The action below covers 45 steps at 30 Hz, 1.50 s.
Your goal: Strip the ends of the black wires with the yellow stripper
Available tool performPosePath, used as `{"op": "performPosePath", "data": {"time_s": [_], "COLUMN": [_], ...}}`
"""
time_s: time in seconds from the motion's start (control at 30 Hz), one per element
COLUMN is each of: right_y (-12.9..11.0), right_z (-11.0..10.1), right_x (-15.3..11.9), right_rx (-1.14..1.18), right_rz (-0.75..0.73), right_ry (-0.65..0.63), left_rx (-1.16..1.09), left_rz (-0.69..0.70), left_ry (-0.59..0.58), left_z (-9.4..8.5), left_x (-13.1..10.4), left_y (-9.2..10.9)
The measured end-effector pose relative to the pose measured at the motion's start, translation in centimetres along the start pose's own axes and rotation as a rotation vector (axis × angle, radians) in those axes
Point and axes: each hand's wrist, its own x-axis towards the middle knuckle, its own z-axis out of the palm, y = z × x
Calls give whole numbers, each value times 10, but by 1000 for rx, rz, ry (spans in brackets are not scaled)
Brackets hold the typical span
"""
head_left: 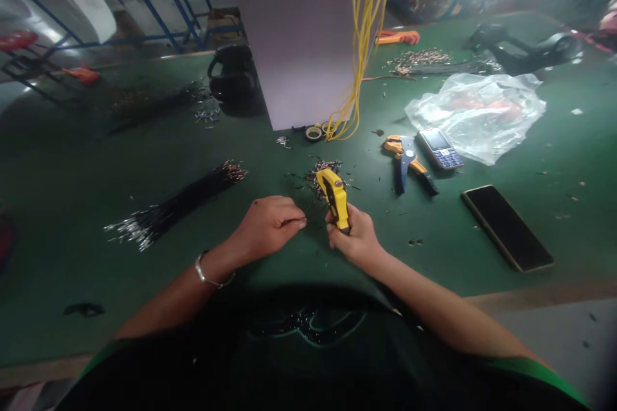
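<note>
My left hand (pixel 272 223) is closed in a pinch, with a short dark end of thin black wire just showing at the thumb tip. Opposite it, my right hand (pixel 357 231) is wrapped around the handles of a yellow wire stripper (pixel 336 196), whose head points away from me. A small gap separates the left fingertips from the tool. Beneath and beyond the stripper's head lies a heap of small black and coppery scraps (pixel 315 176). To the left of my left hand rests a bundle of black wires (pixel 187 202), with copper ends on one side and silvery ends on the other.
A pale upright panel (pixel 308 38) stands ahead, yellow wires (pixel 359 45) hanging by it. Tape rolls (pixel 313 133) sit at its foot. To the right lie a blue-orange hand tool (pixel 407 157), a keypad phone (pixel 439 149), a smartphone (pixel 508 227) and a plastic bag (pixel 477 109). A black mug (pixel 234 74) stands left.
</note>
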Motion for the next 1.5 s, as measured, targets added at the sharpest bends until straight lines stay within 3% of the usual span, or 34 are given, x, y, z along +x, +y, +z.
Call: {"op": "performPosePath", "data": {"time_s": [0.13, 0.3, 0.43, 0.5, 0.73, 0.9, 1.07, 1.5], "right_y": [-1, 0, -4, -6, -4, 5, 9, 7], "right_z": [0, 3, 11, 15, 20, 20, 19, 20], "right_x": [4, 6, 2, 0, -5, -3, -3, -3], "right_rx": [320, 415, 394, 375, 303, -22, -167, -87], "right_rz": [210, 270, 251, 235, 224, 44, 1, 20], "right_ry": [-53, -91, -153, -182, -236, -178, -155, -225], "left_rx": [11, -376, -860, -1065, -1340, -1354, -1330, -1258], "left_rz": [-16, 5, 52, -13, -262, -317, -350, -434], "left_ry": [4, -5, -69, -76, 136, 229, 283, 379], "left_z": [-17, -36, -23, -13, 0, 11, 19, 20], "left_x": [2, 5, 6, 5, 4, 4, 1, 2], "left_y": [-8, -6, 4, 9, 19, 14, 13, 19]}}
